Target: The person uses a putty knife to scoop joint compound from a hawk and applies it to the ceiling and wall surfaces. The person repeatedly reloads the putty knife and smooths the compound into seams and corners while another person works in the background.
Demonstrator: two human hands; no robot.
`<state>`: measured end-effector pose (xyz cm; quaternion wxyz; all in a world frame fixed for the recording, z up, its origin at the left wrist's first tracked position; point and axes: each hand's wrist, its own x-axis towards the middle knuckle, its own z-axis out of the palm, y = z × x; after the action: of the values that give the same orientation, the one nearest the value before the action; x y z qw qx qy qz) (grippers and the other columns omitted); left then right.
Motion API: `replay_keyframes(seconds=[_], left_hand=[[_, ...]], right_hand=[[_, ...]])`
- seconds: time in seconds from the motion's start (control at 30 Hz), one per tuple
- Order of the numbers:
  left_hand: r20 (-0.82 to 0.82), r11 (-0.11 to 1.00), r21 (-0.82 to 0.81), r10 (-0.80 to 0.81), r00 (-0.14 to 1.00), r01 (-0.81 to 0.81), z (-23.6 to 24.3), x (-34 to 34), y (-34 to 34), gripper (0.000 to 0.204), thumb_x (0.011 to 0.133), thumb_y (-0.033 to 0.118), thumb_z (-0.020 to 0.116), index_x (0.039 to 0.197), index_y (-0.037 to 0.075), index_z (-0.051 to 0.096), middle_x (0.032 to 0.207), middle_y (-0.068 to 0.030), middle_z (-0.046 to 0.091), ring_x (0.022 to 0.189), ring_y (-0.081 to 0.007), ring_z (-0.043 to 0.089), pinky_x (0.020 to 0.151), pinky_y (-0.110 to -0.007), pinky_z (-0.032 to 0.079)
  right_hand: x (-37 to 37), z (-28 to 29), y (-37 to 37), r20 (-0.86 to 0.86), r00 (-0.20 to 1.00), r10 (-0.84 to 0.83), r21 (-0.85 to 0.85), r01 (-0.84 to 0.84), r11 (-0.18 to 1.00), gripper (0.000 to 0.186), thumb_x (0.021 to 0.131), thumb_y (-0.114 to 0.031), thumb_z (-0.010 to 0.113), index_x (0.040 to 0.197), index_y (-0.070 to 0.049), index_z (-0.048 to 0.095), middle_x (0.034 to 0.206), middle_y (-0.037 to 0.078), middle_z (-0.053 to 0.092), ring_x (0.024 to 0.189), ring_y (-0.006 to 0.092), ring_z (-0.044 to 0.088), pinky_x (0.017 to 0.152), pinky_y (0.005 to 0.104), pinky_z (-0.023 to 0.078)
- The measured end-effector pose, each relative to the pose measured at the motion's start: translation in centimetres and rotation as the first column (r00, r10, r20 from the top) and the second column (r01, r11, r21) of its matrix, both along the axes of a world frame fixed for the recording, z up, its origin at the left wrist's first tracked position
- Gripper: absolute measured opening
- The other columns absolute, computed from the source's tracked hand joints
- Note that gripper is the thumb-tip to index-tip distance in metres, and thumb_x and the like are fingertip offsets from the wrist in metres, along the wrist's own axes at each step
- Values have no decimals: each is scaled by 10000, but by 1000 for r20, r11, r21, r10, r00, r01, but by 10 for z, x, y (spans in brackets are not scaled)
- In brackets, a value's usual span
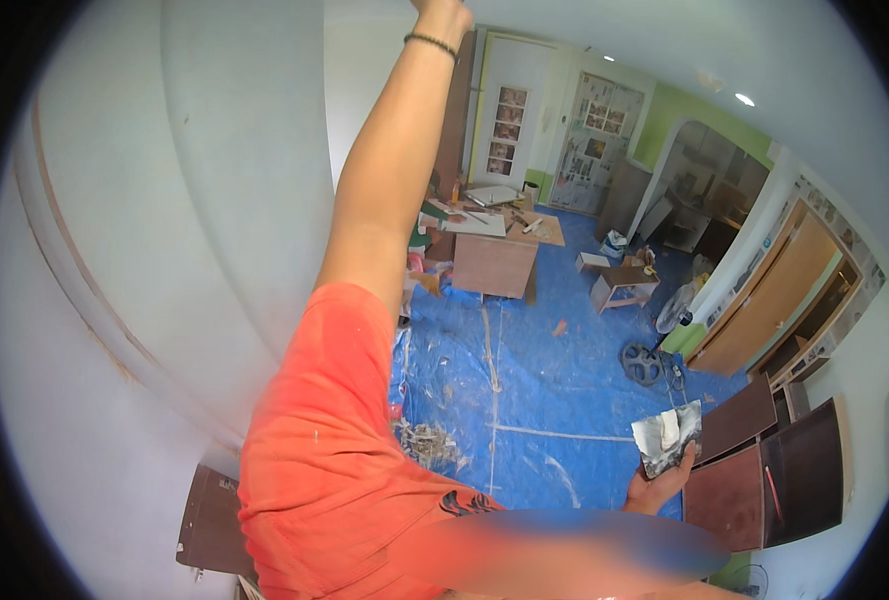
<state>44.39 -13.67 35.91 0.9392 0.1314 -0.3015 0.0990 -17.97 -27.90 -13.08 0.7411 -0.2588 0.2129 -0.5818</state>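
Plate (681, 456) in the right hand's (659, 490) gripping fingers bears white paste (670, 430), so work looks unfinished; the raised left hand's (449, 12) fingers, I cannot tell.

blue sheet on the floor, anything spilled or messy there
Yes: a loose heap of pale scraps lies on the sheet, just right of the orange shirt in the picture, looking like unswept debris.

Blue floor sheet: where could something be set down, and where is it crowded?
Bare: the blue floor sheet between the long white strip and the black wheel-like base. Crowded: the desk top and around the scrap pile.
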Motion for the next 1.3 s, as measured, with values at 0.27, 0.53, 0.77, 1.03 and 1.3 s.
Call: replay_keyframes(seconds=[0.27, 0.53, 0.77, 1.03, 1.3], left_hand=[[-44, 989, 73, 136, 990, -132, 81, -86, 39, 232, 996, 160, 465, 1123, 54, 629, 992, -87, 681, 816, -209, 669, 615, -347, 534], [190, 987, 116, -134, 973, 113, -1, -92, 22, 212, 1052, 247, 494, 1128, 91, 616, 1034, -120, 721, 844, -268, 700, 710, -423, 547], [189, 960, 204, -233, 954, 194, 28, -80, 21, 223, 1034, 366, 511, 1093, 177, 613, 1036, -41, 703, 966, -230, 648, 862, -437, 451], [253, 952, 260, -230, 940, 163, 46, -83, 34, 211, 993, 319, 548, 1156, 195, 602, 1096, -29, 692, 991, -236, 644, 897, -473, 432], [275, 973, 214, -143, 951, 85, 50, -125, 73, 193, 973, 277, 548, 1135, 197, 616, 1061, -16, 704, 873, -215, 669, 729, -386, 483]], right_hand=[[10, 8, 17, 13, 1000, -17, -23, 17, 1000, 501, 1042, -318, 534, 1452, -35, 481, 1403, 112, 581, 1247, 262, 603, 1013, 409, 524], [16, 14, 17, 54, 998, -23, 42, 21, 999, 497, 1043, -312, 536, 1449, -32, 481, 1386, 116, 592, 1228, 266, 618, 987, 412, 538], [11, 16, 14, 81, 995, 54, 35, -57, 998, 458, 1036, -314, 544, 1400, -36, 524, 1333, 107, 629, 1167, 252, 653, 953, 399, 559], [10, 24, 23, 47, 995, 88, 78, -92, 993, 514, 1039, -340, 546, 1447, -33, 483, 1388, 114, 590, 1228, 264, 614, 1005, 418, 522], [4, 18, 18, 81, 989, 127, 44, -130, 990, 517, 1039, -341, 547, 1445, -27, 483, 1387, 112, 588, 1226, 263, 613, 1008, 405, 519]])
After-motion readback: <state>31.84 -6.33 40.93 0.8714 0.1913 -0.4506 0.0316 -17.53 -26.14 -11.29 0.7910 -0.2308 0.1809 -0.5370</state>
